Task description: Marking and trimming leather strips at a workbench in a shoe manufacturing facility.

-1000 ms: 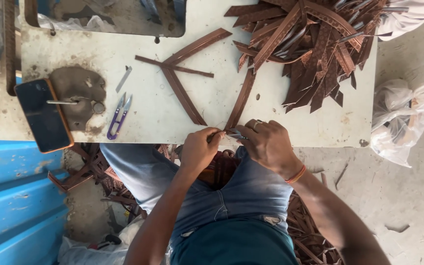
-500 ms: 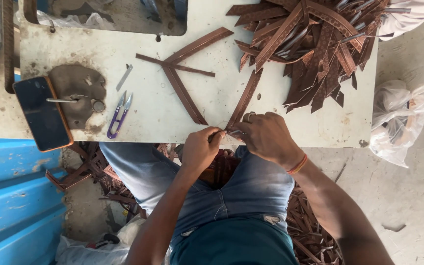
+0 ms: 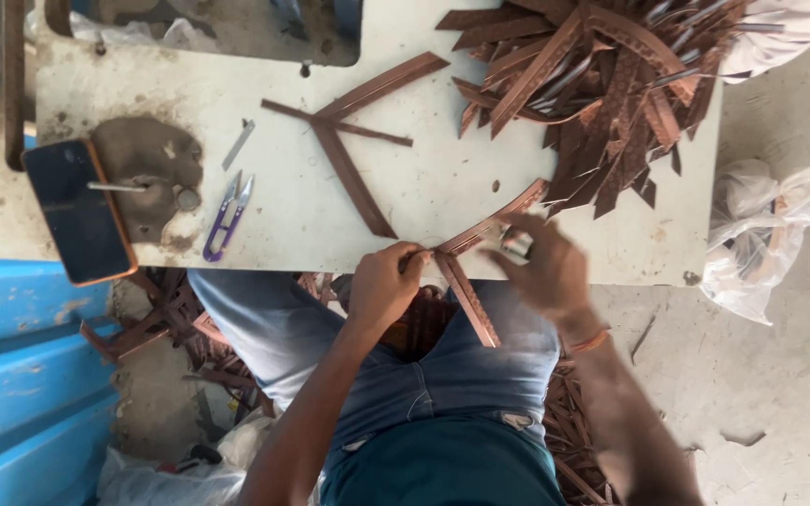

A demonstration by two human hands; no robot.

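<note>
Far left: a blue corrugated panel (image 3: 21, 375) runs beside my knee, below the desk (image 3: 283, 225) edge.
Phone: a dark phone (image 3: 77, 211) in a brown case lies at the desk's left end, its lower corner hanging over the near edge.
Snips: purple-handled thread snips (image 3: 227, 217) lie just right of the phone, near the front edge, with a small metal strip (image 3: 237, 144) above them.
Loose strips: three brown strips (image 3: 353, 131) cross in a rough arrow shape at mid-desk, well apart from my hands.
My left hand (image 3: 382, 286): curled at the near edge of the desk, fingers closed on the end of the strap.
Strap (image 3: 469, 300): narrow, brown leather-like, with a patterned face; one leg hangs down from the edge over my jeans, the other leg runs up and right on the desk in a slight curve, the two meeting in a point between my hands.
My right hand (image 3: 541, 272): blurred, fingers bent over the upper leg of the strap beside a small shiny metal piece (image 3: 516, 244); I cannot tell how firmly it grips.
Pile: a big heap of brown strips (image 3: 602, 84) fills the desk's upper right, its lower fringe close above my right hand.
Open room: bare desk lies between the snips and my left hand.
Right edge: the desk ends just past the pile; a clear plastic bag (image 3: 766, 234) sits on the floor beyond.
</note>
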